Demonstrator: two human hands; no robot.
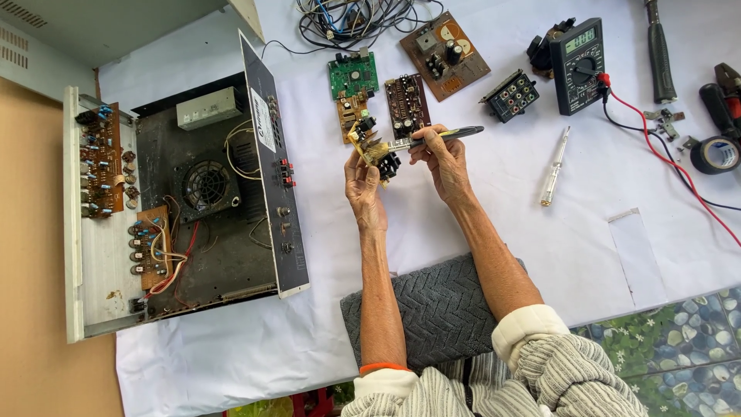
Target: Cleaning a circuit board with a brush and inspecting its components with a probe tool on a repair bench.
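Holding a small yellow-brown circuit board (373, 150) up near the middle of the frame, the left hand (361, 185) has its fingers closed around the board's lower edge, the board tilted above the white-covered desk (540, 255). The right hand (441, 158) is closed on a dark pen-shaped tool (444, 135), whose tip meets the board's upper right side. Both forearms pass over a grey woven cushion (440, 309) at the lower centre. At the left of the frame lies an opened amplifier chassis (185, 201) with a round fan and brown boards inside. Above the hands lie a green circuit board (353, 74) and two brown ones. At the upper right sits a black multimeter (580, 66) with a red lead; a silver screwdriver (554, 166) lies right of the hands, and a roll of black tape (715, 154) at the far right edge.
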